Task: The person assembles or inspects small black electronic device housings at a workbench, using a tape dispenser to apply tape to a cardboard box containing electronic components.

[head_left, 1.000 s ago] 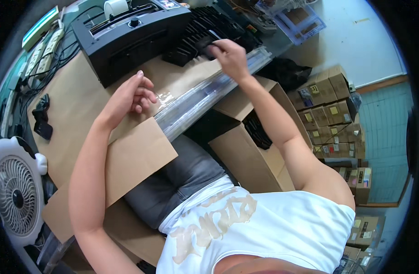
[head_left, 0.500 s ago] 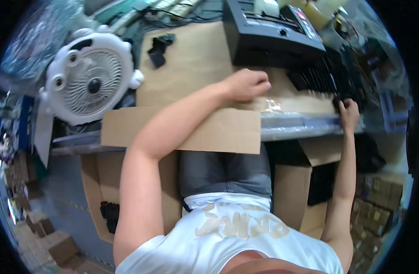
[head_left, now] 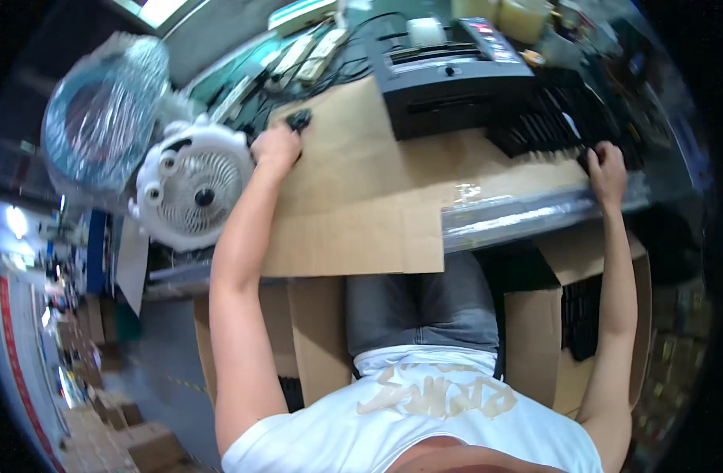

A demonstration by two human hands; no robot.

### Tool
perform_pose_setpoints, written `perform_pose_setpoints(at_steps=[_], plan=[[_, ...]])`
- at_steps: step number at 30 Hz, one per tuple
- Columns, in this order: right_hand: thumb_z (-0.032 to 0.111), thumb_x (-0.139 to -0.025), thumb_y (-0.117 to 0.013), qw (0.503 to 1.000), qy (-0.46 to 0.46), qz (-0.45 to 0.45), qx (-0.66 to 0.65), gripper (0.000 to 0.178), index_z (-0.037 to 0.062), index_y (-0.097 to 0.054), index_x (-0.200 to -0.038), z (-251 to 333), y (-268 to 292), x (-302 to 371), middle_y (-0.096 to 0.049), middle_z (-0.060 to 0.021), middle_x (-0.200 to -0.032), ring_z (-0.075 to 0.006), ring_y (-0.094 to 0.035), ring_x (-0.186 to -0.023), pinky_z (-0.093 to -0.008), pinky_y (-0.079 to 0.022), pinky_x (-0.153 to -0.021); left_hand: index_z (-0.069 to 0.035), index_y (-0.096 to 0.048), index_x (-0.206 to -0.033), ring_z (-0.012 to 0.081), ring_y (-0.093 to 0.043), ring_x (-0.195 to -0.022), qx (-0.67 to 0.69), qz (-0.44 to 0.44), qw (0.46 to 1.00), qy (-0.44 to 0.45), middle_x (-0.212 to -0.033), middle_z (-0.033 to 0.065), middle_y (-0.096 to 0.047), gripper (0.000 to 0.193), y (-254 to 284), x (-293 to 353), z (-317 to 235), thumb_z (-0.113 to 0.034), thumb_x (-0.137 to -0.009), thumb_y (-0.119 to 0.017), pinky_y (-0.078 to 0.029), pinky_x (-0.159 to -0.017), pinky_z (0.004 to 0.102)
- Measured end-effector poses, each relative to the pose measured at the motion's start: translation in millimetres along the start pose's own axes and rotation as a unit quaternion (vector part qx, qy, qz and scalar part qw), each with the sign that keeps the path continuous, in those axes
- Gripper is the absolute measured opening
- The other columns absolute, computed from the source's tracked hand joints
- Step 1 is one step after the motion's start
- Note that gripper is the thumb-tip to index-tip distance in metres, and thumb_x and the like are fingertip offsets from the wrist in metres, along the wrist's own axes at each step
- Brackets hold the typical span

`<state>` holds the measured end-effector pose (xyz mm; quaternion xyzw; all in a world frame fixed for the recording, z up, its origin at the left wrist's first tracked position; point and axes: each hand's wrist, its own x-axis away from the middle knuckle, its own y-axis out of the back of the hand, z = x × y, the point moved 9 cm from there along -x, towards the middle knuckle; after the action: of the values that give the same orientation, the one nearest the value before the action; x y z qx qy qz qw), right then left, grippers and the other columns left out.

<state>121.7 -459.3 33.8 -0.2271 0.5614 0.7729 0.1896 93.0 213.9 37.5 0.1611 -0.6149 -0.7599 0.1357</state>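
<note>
My left hand (head_left: 276, 147) is closed over a small black part (head_left: 298, 120) at the far left of the cardboard sheet (head_left: 342, 181). Only some of that part shows past my fingers, and its kind is unclear. On the right, the fingers of my right hand (head_left: 609, 167) pinch a dark piece at the near end of a stack of black slotted parts (head_left: 539, 130). My palm hides most of that piece. A black tape dispenser (head_left: 456, 91) with a white roll on top stands between my hands, farther back.
A white fan (head_left: 204, 197) stands left of the cardboard, by a plastic-wrapped ring (head_left: 101, 110). Cables and power strips (head_left: 322, 55) lie at the back. Below the table edge are open cardboard boxes on the left (head_left: 322, 339) and right (head_left: 531, 331), with black parts inside.
My left hand has swung from the middle of the table to the far left, onto the black part. My right hand stays beside the black stack. The view has shifted left.
</note>
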Motion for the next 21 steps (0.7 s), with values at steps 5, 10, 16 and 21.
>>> perform_pose_setpoints(at_steps=[5,10,16,21], plan=[[0.016,-0.087,-0.058,0.999,0.019,-0.028,-0.012,0.013,0.0053,-0.06,-0.094,21.4,7.3,5.2,-0.057,-0.0099,-0.094,-0.0284,-0.055,-0.085,-0.0364,-0.047,-0.077,0.001,-0.055,-0.118,0.0419,-0.065,-0.099,0.047,0.088,0.994,0.03,-0.11,0.0245,-0.066,0.056,-27.7,0.6,13.0,-0.044,-0.087,-0.048,-0.051,-0.083,0.0493],[0.012,-0.085,-0.061,0.989,0.09,-0.008,-0.121,0.019,0.0057,-0.062,-0.103,97.8,7.3,-3.4,-0.058,-0.0096,-0.106,-0.0281,-0.055,-0.098,-0.0357,-0.046,-0.087,-0.003,-0.047,-0.12,0.044,-0.066,-0.089,0.037,0.075,0.994,-0.072,-0.096,0.021,-0.069,0.055,-4.3,40.2,-2.7,-0.042,-0.082,-0.056,-0.052,-0.076,0.049],[0.024,-0.09,-0.061,0.971,0.173,-0.091,-0.14,0.031,0.0085,-0.061,-0.118,193.6,5.8,-49.7,-0.055,-0.0104,-0.121,-0.0309,-0.052,-0.109,-0.0369,-0.044,-0.093,-0.011,-0.046,-0.133,0.0211,-0.057,-0.06,0.42,0.11,0.874,-0.218,-0.084,0.0124,-0.067,0.06,63.2,112.0,-95.0,-0.007,-0.074,-0.06,-0.048,-0.06,0.033],[0.027,-0.091,-0.059,0.974,0.2,-0.103,-0.038,0.029,0.0094,-0.065,-0.113,223.2,-17.1,-77.7,-0.055,-0.0109,-0.121,-0.0312,-0.052,-0.109,-0.0366,-0.043,-0.093,-0.007,-0.06,-0.117,0.0188,-0.06,-0.085,0.579,0.17,0.686,-0.407,-0.1,0.0065,-0.065,0.044,80.1,162.7,-208.1,-0.002,-0.074,-0.06,-0.049,-0.077,0.027]])
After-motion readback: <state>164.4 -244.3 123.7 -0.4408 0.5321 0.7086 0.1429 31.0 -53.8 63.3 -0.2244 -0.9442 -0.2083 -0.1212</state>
